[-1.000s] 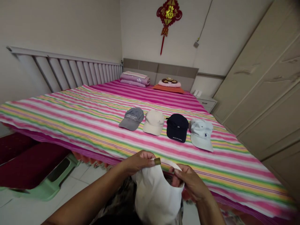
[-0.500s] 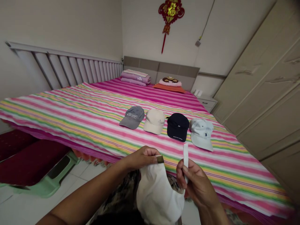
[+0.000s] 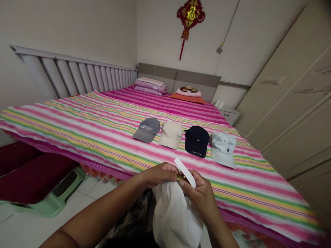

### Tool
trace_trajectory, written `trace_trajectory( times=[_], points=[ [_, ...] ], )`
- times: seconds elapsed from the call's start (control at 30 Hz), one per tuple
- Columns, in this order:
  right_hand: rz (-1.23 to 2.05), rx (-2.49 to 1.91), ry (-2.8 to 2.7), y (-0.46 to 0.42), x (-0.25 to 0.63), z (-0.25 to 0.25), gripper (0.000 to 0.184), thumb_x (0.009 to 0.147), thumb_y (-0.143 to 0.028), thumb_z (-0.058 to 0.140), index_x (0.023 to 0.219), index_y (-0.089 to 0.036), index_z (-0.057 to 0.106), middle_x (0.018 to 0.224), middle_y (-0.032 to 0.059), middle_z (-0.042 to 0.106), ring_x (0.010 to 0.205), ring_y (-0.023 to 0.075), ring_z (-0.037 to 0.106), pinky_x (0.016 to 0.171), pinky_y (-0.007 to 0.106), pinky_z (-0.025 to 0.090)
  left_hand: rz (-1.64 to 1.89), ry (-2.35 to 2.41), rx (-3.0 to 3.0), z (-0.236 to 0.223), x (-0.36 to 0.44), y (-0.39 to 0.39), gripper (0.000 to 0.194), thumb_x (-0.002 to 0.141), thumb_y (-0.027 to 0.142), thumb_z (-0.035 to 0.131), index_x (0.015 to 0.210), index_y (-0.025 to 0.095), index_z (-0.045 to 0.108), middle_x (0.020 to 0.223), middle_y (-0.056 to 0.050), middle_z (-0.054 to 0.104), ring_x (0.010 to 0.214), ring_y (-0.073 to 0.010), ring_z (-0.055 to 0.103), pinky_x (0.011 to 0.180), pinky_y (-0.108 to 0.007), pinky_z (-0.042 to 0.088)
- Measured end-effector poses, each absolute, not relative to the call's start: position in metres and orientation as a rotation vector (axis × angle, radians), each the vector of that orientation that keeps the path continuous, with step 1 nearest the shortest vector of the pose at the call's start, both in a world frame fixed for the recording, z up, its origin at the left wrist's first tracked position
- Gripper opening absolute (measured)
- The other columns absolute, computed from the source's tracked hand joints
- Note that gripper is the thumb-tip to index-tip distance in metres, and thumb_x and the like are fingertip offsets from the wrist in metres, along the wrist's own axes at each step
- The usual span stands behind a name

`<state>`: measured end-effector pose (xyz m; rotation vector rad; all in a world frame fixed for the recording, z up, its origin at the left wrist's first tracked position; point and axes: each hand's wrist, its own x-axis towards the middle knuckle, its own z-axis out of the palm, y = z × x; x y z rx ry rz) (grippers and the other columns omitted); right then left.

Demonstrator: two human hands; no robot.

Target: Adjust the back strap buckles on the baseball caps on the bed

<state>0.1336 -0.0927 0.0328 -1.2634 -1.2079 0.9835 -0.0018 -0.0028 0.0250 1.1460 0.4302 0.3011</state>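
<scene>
A white cap (image 3: 169,212) hangs low in front of me, its back opening toward the bed. With closed fingers my left hand (image 3: 161,175) grips the edge beside the brass-coloured buckle (image 3: 180,176). My right hand (image 3: 199,191) pinches the cap's white strap (image 3: 185,172), whose free end sticks up to the left. Both hands are close together at the buckle; whether the strap passes through it I cannot tell. Beyond them on the bed lie a grey cap (image 3: 147,130), a beige cap (image 3: 170,135), a navy cap (image 3: 197,141) and a pale blue cap (image 3: 223,148) in a row.
A striped sheet (image 3: 77,119) covers the bed. Folded purple bedding (image 3: 150,86) and a pink folded item (image 3: 190,92) lie near the headboard (image 3: 191,75). Dark red stools with green legs (image 3: 59,203) stand at the left, a wardrobe (image 3: 292,93) at the right.
My right hand has moved left, bringing the strap to the buckle by my left hand. The strap has tipped from upright to slanting left, and the cap's opening has narrowed.
</scene>
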Motion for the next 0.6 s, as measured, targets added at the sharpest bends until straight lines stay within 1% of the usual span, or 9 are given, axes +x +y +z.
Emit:
trace_trajectory(
  times=[0.1,0.2,0.3,0.47,0.6],
  points=[
    [0.976,-1.254,-1.182,-0.091,0.134,0.029,0.026,0.069,-0.033,0.063,0.088,-0.017,0.059,0.073,0.001,0.059,0.064,0.0143,0.05,0.059,0.026,0.04,0.38,0.364,1.154,0.022,-0.001,-0.004,0.028,0.057,0.031,0.07,0.071,0.011,0.056,0.064,0.0,0.053,0.053,-0.0072,0.046,0.053,-0.02,0.034],
    [0.956,-1.264,-1.107,-0.089,0.132,0.027,0.027,0.068,-0.034,0.064,0.088,-0.017,0.058,0.071,0.0007,0.06,0.064,0.0144,0.051,0.06,0.026,0.041,0.59,0.32,1.239,0.018,0.001,-0.005,0.029,0.056,0.023,0.072,0.077,0.013,0.055,0.071,0.001,0.054,0.064,-0.0077,0.049,0.06,-0.019,0.036],
    [0.972,-1.257,-1.026,-0.087,0.129,0.024,0.029,0.067,-0.035,0.065,0.088,-0.017,0.058,0.068,-0.0004,0.058,0.059,0.0129,0.05,0.055,0.025,0.04,0.751,0.372,1.308,0.014,0.003,-0.008,0.029,0.055,0.019,0.072,0.078,0.013,0.056,0.073,0.0,0.057,0.069,-0.009,0.051,0.064,-0.02,0.037],
    [1.109,-1.11,-0.878,-0.086,0.125,0.018,0.028,0.066,-0.035,0.067,0.086,-0.019,0.055,0.061,-0.0046,0.053,0.046,0.0066,0.04,0.045,0.02,0.032,0.81,0.525,1.331,0.01,0.003,-0.01,0.026,0.056,0.024,0.072,0.077,0.011,0.063,0.071,-0.004,0.062,0.065,-0.0115,0.054,0.064,-0.023,0.039],
    [1.178,-0.972,-0.706,-0.086,0.126,0.019,0.025,0.077,-0.041,0.053,0.083,-0.017,0.056,0.05,-0.0061,0.046,0.035,0.0033,0.026,0.037,0.018,0.022,0.792,0.539,1.21,0.011,0.0,-0.008,0.023,0.057,0.026,0.072,0.072,0.011,0.064,0.061,-0.001,0.062,0.057,-0.0089,0.052,0.058,-0.021,0.039]
  ],
)
